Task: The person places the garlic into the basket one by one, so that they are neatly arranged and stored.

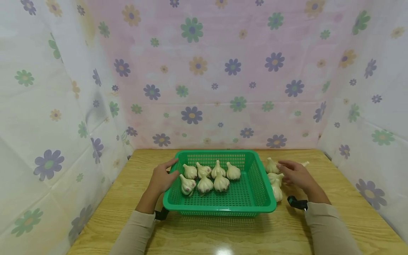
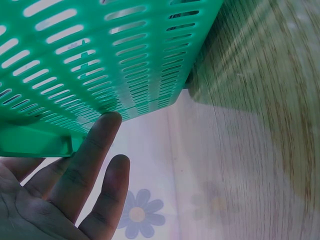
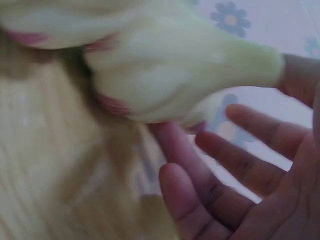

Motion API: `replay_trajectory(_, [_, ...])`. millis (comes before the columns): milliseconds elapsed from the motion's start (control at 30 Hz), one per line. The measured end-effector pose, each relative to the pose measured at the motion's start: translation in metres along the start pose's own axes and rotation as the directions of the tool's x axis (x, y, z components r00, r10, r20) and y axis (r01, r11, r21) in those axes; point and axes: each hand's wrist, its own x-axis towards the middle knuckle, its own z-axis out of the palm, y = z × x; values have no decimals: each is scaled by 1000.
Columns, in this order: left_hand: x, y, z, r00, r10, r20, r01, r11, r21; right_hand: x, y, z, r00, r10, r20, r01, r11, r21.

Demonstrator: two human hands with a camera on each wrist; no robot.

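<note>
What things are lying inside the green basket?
Inside the green basket, seven garlic bulbs lie in two rows toward the left. What lies directly beneath them is covered.

From the near side, the head camera is facing forward and down on the whole basket [image 1: 220, 208]. At close range, the left wrist camera [image 1: 161, 214] is viewing the basket's left wall [image 2: 102, 40], the right wrist camera [image 1: 297, 202] garlic bulbs [image 3: 165, 70] at right; the head view is sharing both.
</note>
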Motion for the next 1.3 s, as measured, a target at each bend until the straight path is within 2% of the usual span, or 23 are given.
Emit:
replay_trajectory(267, [1,-2,1,1000,2,-6,-2,1000,-20,11,10,12,997,-59,50,57,998,30])
replay_trajectory(567, [2,-2,-1,1000,4,-7,-4,1000,-15,13,12,15,997,-60,-55,59,998,-10])
replay_trajectory(833, [2,-4,0,1000,21,1,-21,1000,-23,12,17,9,992,-78,-97,75,997,-35])
replay_trajectory(1033, [2,-4,1,1000,26,2,-26,1000,-18,9,8,5,986,-83,-144,68,992,-106])
replay_trajectory(1300, [1,-2,1,1000,25,-2,-25,1000,-13,4,-10,-2,977,-96,-188,75,991,-114])
